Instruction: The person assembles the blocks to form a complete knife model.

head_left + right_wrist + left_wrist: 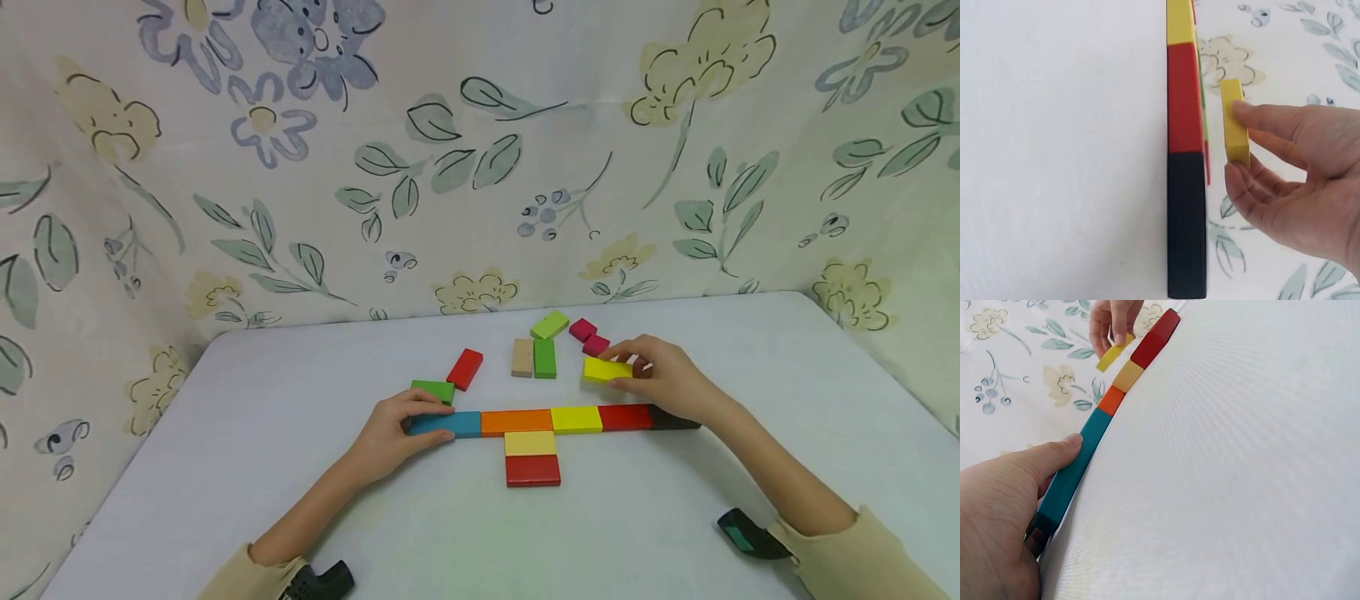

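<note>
My left hand [393,429] grips the left end of a blue block [461,425], thumb on the near side and fingers on the far side. That block begins a straight row, followed by an orange block [515,423], a yellow one [576,420], a red one [626,417] and a black one [673,419]. Below the orange block lie a pale yellow block [530,443] and a red block [533,472]. Just behind the row's right part, my right hand [667,375] pinches another yellow block [1234,119] between thumb and fingers.
Behind the row lie a green block [433,390], a tilted red block [465,369], a tan block [522,357] beside a green block [545,358], a lime block [550,324] and two small crimson blocks [582,330]. A floral cloth [480,242] hangs behind the white table [637,517].
</note>
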Demonstrator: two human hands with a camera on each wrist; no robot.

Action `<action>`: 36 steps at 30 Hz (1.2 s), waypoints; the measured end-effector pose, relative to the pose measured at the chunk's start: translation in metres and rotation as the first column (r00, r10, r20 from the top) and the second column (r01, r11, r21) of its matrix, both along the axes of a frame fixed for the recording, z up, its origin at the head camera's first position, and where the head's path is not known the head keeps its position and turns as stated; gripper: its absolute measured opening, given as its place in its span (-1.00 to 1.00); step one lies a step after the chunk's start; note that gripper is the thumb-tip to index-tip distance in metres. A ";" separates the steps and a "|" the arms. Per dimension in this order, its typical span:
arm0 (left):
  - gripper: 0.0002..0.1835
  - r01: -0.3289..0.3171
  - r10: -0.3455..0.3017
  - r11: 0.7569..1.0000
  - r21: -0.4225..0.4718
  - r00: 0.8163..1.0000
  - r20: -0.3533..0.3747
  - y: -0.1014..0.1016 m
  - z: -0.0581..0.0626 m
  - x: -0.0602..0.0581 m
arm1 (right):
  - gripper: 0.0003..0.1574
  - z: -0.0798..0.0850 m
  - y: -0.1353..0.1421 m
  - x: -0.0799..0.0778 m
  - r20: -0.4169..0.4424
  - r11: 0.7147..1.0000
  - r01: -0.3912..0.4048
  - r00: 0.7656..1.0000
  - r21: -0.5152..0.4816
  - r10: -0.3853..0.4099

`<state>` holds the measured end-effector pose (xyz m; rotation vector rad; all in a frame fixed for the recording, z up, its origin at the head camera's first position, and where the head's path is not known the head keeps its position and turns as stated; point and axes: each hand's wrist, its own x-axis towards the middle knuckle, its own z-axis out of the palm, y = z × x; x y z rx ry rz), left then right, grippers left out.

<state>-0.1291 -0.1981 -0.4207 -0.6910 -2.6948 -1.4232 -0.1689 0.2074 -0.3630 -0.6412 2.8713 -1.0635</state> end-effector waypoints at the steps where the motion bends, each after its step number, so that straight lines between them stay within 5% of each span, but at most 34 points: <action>1: -0.69 -0.001 0.001 1.000 0.000 1.000 0.002 0.000 0.000 0.000 | -0.55 0.002 -0.002 0.002 -0.004 1.000 -0.003 1.000 -0.003 0.003; 18: -0.69 -0.002 0.002 1.000 0.011 1.000 0.007 0.000 0.000 0.001 | -0.58 0.024 -0.033 0.035 -0.005 0.997 -0.050 0.999 -0.056 0.050; 36: -0.68 -0.008 0.008 1.000 0.003 1.000 0.007 0.001 0.003 0.002 | -0.59 0.019 -0.059 0.064 0.070 0.981 -0.170 0.982 -0.097 0.177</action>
